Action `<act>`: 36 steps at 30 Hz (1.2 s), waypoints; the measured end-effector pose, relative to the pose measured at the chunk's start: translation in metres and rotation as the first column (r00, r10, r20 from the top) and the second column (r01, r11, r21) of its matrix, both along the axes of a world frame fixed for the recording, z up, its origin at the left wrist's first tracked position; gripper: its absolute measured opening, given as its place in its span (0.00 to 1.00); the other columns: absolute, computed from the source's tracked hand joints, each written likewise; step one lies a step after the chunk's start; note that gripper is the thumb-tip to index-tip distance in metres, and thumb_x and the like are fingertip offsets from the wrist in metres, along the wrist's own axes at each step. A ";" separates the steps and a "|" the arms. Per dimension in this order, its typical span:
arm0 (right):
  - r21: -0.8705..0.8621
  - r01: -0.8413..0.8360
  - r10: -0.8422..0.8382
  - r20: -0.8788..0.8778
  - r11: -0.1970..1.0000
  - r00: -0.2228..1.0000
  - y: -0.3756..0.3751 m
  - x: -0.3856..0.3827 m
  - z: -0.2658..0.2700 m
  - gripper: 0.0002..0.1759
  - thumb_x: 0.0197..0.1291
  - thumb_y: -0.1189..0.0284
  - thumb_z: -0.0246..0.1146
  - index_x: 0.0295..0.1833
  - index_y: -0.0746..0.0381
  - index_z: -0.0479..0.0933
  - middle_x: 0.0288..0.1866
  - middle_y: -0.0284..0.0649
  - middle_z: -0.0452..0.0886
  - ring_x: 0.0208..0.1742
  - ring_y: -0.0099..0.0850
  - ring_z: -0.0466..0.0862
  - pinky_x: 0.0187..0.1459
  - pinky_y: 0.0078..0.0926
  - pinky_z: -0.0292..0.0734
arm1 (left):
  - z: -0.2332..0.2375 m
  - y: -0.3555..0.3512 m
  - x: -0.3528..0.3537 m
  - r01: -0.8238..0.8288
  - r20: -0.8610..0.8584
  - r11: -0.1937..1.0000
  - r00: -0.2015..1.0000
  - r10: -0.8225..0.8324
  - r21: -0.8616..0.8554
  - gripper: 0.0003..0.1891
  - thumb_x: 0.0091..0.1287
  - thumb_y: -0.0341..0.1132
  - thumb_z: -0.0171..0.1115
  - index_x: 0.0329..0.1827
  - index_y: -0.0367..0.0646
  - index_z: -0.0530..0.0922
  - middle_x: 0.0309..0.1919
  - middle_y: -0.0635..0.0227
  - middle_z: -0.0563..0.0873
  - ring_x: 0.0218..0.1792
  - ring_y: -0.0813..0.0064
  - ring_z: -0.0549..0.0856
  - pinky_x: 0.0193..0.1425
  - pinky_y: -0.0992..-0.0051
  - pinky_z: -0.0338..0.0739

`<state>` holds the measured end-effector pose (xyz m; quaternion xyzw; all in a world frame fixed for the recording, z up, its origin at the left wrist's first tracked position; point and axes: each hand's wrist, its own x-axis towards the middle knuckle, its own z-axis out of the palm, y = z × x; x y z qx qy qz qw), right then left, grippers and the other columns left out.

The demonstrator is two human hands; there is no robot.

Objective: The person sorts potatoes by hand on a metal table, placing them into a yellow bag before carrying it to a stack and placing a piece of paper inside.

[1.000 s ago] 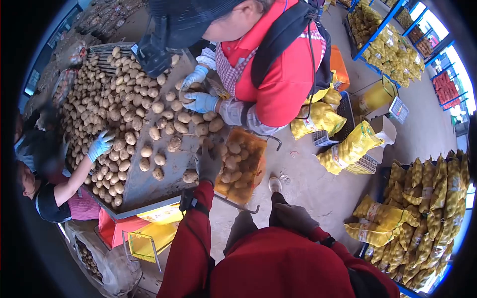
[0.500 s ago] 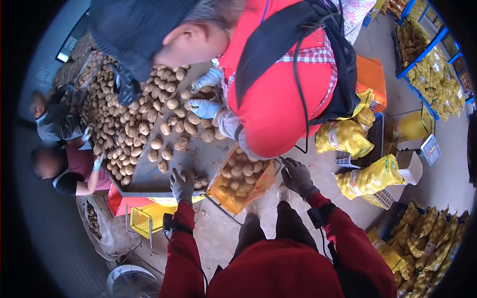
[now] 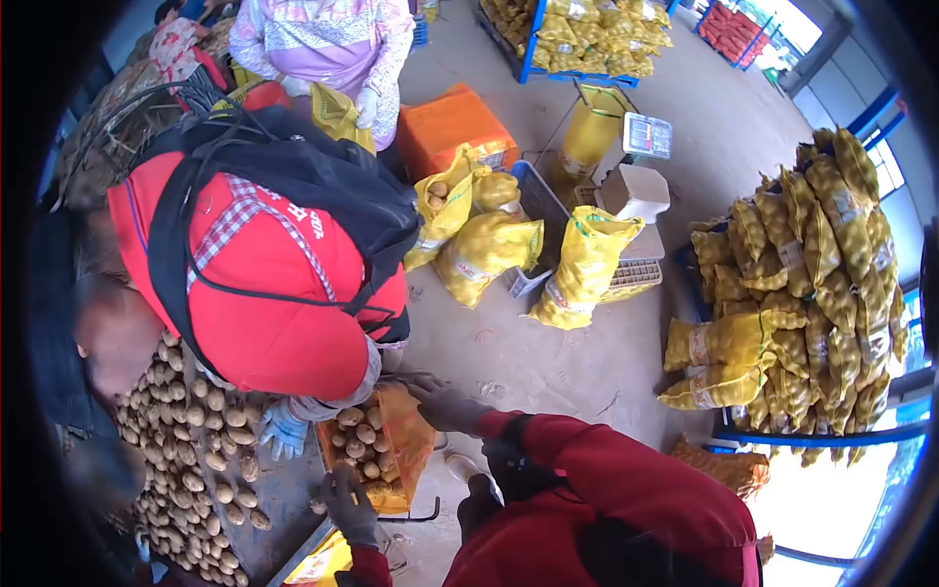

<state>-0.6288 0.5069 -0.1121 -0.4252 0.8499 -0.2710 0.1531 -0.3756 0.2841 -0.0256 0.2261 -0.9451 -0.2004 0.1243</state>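
Note:
An orange mesh bag, open at the top and filled with potatoes, stands at the edge of the grey sorting table. My right hand, in a dark grey glove, is closed on the bag's upper right rim. On the bag's lower left side is my left hand, gloved too, its fingers a little apart and nothing seen in them. Many potatoes lie on the table. A co-worker's blue-gloved hand is over the table, just left of the bag.
A co-worker in red leans over the table. Behind stand yellow potato sacks, an orange crate and a scale. Stacked sacks fill the right. Another person holds a yellow bag. A metal bar sticks out below the orange bag.
The view has swung to the right, showing more stacked sacks. My left hand has moved from the table to the orange bag's side. The co-worker's blue-gloved hand is now nearer the bag.

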 end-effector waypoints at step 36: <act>0.057 -0.484 0.443 0.321 0.873 0.837 -0.076 -0.099 -0.045 0.12 0.71 0.56 0.63 0.48 0.49 0.86 0.36 0.45 0.90 0.41 0.48 0.90 0.43 0.44 0.83 | -0.066 0.034 -0.084 -0.086 0.510 0.996 0.858 0.060 0.028 0.20 0.72 0.53 0.61 0.50 0.43 0.80 0.45 0.53 0.87 0.48 0.48 0.87 0.51 0.53 0.82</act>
